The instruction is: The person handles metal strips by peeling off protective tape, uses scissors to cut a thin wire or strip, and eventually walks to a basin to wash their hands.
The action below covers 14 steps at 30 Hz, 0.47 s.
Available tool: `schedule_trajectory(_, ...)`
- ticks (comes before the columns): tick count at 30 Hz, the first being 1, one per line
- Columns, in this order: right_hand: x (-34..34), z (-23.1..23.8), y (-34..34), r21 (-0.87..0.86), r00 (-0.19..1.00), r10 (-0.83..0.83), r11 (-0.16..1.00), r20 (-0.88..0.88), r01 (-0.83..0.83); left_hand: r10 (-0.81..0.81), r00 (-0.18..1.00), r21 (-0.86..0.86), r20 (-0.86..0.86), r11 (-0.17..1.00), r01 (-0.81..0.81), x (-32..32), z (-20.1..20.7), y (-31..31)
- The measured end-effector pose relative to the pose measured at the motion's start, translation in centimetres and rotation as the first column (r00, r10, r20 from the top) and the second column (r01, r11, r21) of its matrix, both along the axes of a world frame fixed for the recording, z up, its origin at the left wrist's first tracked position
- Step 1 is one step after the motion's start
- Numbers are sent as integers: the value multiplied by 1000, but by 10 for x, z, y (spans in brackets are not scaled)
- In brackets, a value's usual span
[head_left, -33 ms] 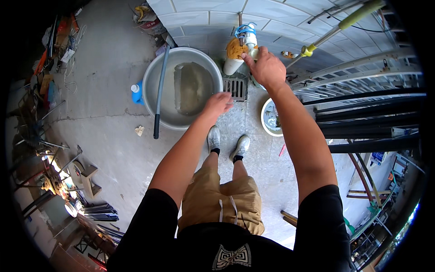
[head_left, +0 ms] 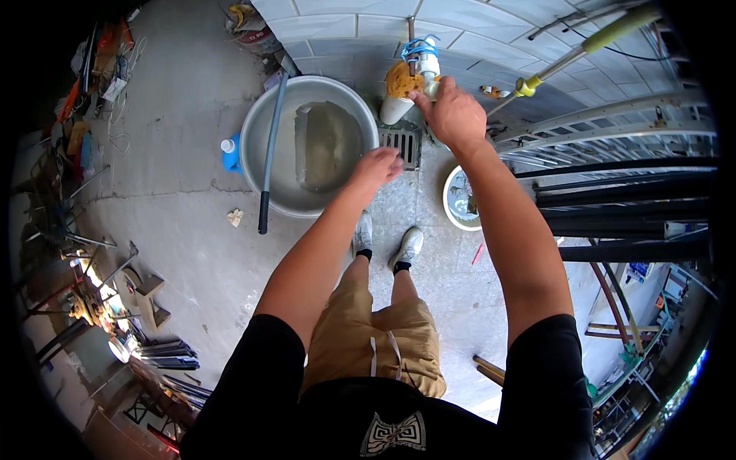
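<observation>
My right hand [head_left: 456,115] is closed on the white plastic tap [head_left: 429,69] at the tiled wall, its fingers hiding the tap's lower part. Beside it a brown sponge-like piece [head_left: 402,80] sits on top of a white upright pipe [head_left: 394,110]. My left hand [head_left: 377,169] hovers near the right rim of a wide metal basin [head_left: 264,165], a little blurred, with loosely bent fingers and nothing visible in them. Shallow cloudy water [head_left: 326,146] lies in the basin. A grey rod with a black grip [head_left: 272,146] rests across the basin's left side.
A floor drain grate [head_left: 405,147] lies between basin and wall. A white bucket [head_left: 447,201] with liquid stands right, partly behind my forearm. A blue bottle [head_left: 231,153] touches the basin's left. Ladders [head_left: 583,130] and dark bars [head_left: 621,199] crowd the right side.
My left hand has shifted slightly right and up, its fingers a bit clearer. My right hand stays on the tap. The whole view has moved a little.
</observation>
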State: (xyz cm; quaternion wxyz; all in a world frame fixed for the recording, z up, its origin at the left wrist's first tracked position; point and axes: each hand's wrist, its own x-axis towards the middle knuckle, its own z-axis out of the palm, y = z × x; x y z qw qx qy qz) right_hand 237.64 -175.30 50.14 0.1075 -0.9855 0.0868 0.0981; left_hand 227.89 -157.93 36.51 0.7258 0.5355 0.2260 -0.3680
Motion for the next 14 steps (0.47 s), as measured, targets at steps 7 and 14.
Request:
schedule_trajectory(7,17,-28,-35,-167,830,522,852,198,-496,400,870,-344,-288,805,-484,74,-36,-70)
schedule_trajectory(14,27,-30,-54,-119,720,667,744,193,-657,572,722,-420,-389,587,-692,90,-61,-99)
